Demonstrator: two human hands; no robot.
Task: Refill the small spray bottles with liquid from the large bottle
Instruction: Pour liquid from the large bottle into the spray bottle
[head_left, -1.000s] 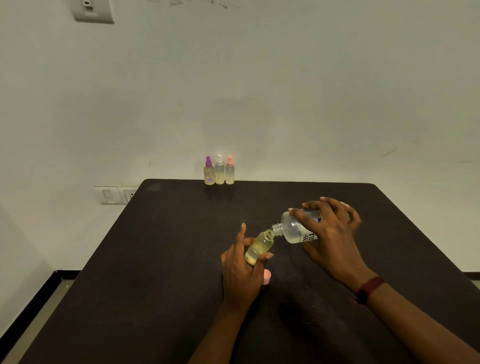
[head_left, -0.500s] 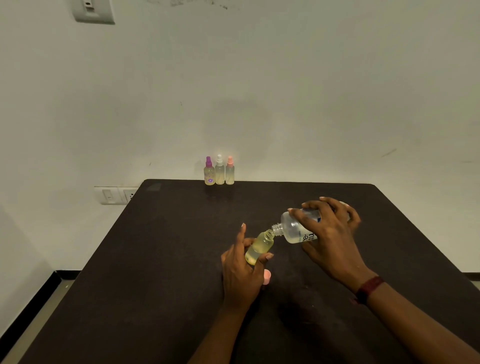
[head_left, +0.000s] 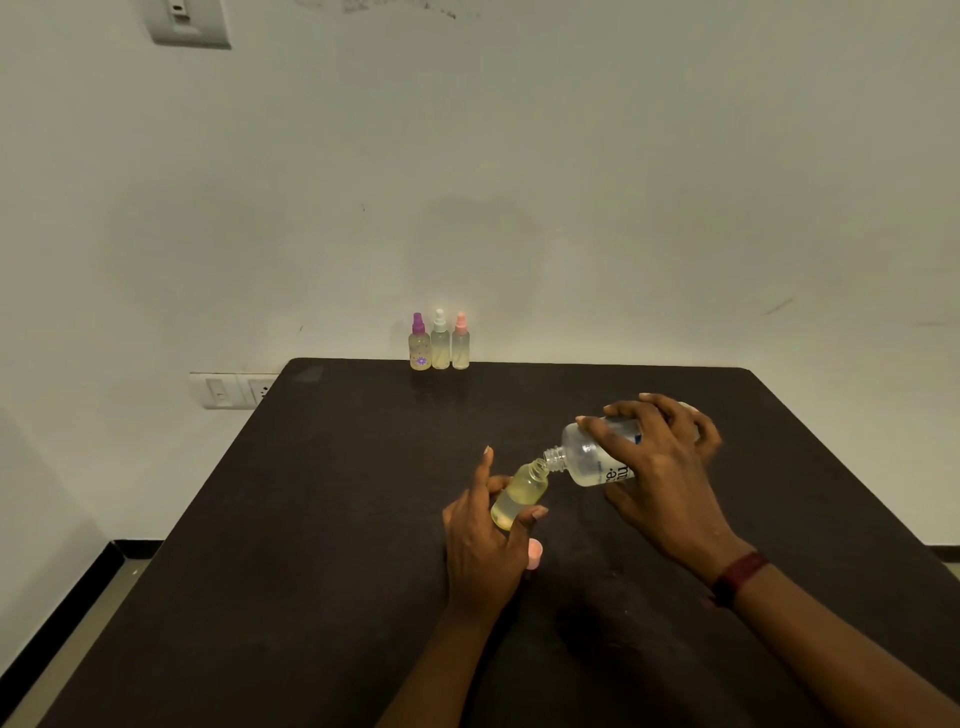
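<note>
My left hand (head_left: 483, 545) holds a small open bottle (head_left: 519, 496) of yellowish liquid, tilted to the right above the dark table (head_left: 311, 519). My right hand (head_left: 660, 467) grips the large clear bottle (head_left: 587, 460), tipped on its side with its threaded neck touching the small bottle's mouth. A pink cap (head_left: 535, 554) lies on the table just beside my left hand. Three small spray bottles stand in a row at the table's far edge: one with a purple top (head_left: 420, 343), one with a white top (head_left: 440, 340) and one with a pink top (head_left: 461, 343).
The table stands against a plain wall. A socket plate (head_left: 234, 389) sits on the wall left of the table's far corner, and a switch plate (head_left: 187, 23) is high up on the left. The floor (head_left: 62, 623) shows past the table's left edge.
</note>
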